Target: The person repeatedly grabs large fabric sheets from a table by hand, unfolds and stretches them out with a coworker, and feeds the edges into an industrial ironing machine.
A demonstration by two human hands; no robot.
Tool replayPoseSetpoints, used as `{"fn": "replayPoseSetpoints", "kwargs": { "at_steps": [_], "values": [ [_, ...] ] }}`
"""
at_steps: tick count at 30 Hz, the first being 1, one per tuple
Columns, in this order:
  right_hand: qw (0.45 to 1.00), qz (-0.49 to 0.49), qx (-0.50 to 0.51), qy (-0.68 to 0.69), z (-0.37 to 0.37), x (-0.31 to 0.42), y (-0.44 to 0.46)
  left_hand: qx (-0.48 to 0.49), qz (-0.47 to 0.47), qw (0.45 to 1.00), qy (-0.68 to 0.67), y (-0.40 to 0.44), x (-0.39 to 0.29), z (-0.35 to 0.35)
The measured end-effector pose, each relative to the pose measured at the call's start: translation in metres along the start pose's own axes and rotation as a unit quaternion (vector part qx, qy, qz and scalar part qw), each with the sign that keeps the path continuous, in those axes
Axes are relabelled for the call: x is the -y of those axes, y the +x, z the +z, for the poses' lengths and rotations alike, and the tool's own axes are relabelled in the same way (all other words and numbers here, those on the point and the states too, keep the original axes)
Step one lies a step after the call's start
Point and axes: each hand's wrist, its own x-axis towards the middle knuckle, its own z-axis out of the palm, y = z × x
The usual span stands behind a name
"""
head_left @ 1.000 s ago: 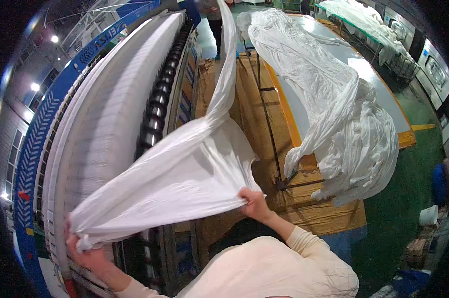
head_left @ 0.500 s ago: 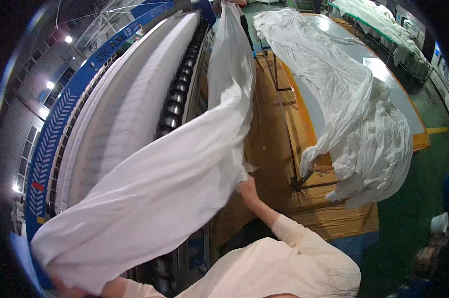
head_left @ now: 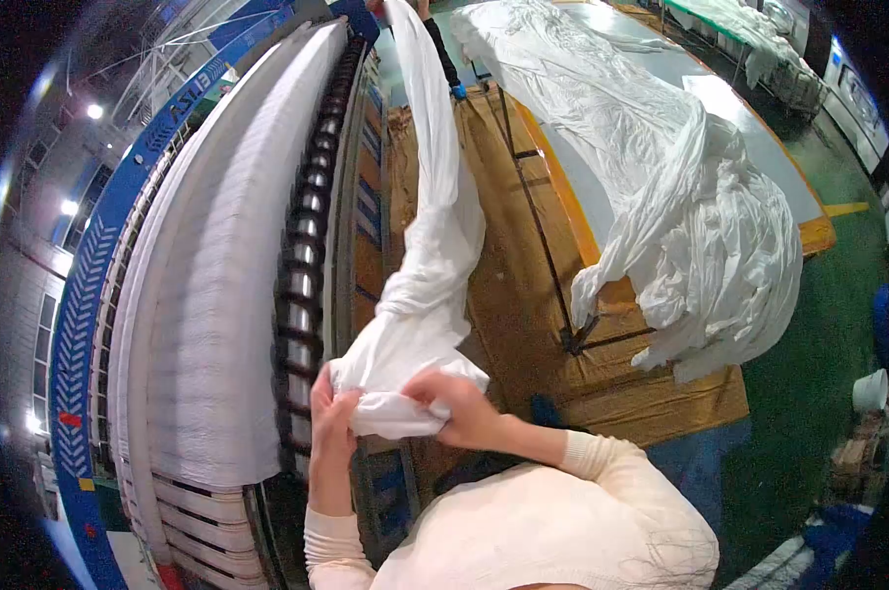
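Note:
A long white sheet (head_left: 434,256) hangs loosely twisted between me and a person at the far end. My left hand (head_left: 334,408) grips its near edge, close beside the black roller of the machine. A little to the right, my right hand (head_left: 454,405) is closed on the same edge, with the cloth bunched between both hands. The person (head_left: 442,49) stands mostly cut off by the top of the view, at the sheet's far end.
To the left runs a long blue machine (head_left: 71,364) with a white padded bed (head_left: 218,324) and a dark roller (head_left: 302,285). A table (head_left: 587,187) on the right bears heaped white cloth (head_left: 719,256). Brown sheeting (head_left: 533,295) covers the floor between.
My hands have come from wide apart to close together in front of me. The sheet has gone from spread out to narrow and gathered.

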Motion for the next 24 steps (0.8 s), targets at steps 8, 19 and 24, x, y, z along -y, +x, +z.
{"fn": "replayPoseSetpoints", "kwargs": {
  "at_steps": [8,19,24],
  "values": [
    [0.811,0.484,-0.207,0.255,-0.023,-0.2,-0.048,-0.142,0.262,0.953,0.055,-0.041,-0.075,0.025],
    [0.572,0.459,-0.337,0.59,0.026,-0.274,0.05,-0.361,0.397,0.815,0.221,-0.054,-0.142,-0.098],
    [0.598,0.137,-0.471,0.634,-0.08,-0.362,0.047,-0.326,0.307,0.849,0.279,-0.014,-0.106,-0.167]
  ]
}}
